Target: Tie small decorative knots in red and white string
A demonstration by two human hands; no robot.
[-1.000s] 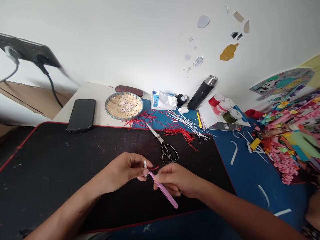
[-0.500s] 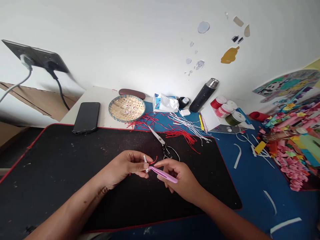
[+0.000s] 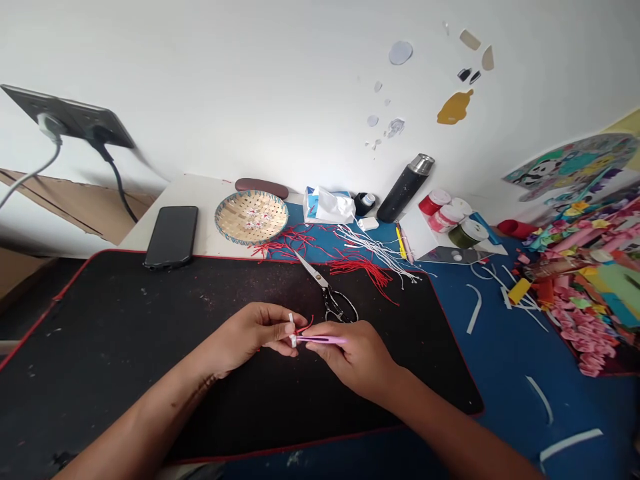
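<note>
Between thumb and fingers, my left hand (image 3: 265, 328) pinches a small white strip (image 3: 291, 321) upright, with a red cord (image 3: 306, 326) sticking out to its right. My right hand (image 3: 357, 350) grips pink tweezers (image 3: 325, 340), whose tips point left and meet the strip at my left fingertips. Whether the tips have caught the cord or the strip is too small to tell. Just beyond my right hand, black-handled scissors (image 3: 327, 290) lie with their blades toward the back left.
Red cords (image 3: 363, 268) and white cords (image 3: 377, 250) lie behind the scissors on the black mat (image 3: 125, 347). A woven basket (image 3: 235, 223) and a phone (image 3: 171, 237) sit back left. Behind stand a tissue box (image 3: 327, 207), a black flask (image 3: 406, 190) and thread spools (image 3: 467, 233).
My right fingers have closed further around the tweezers, which have swung from slanting down to the right to nearly level. The left hand stays almost where it was.
</note>
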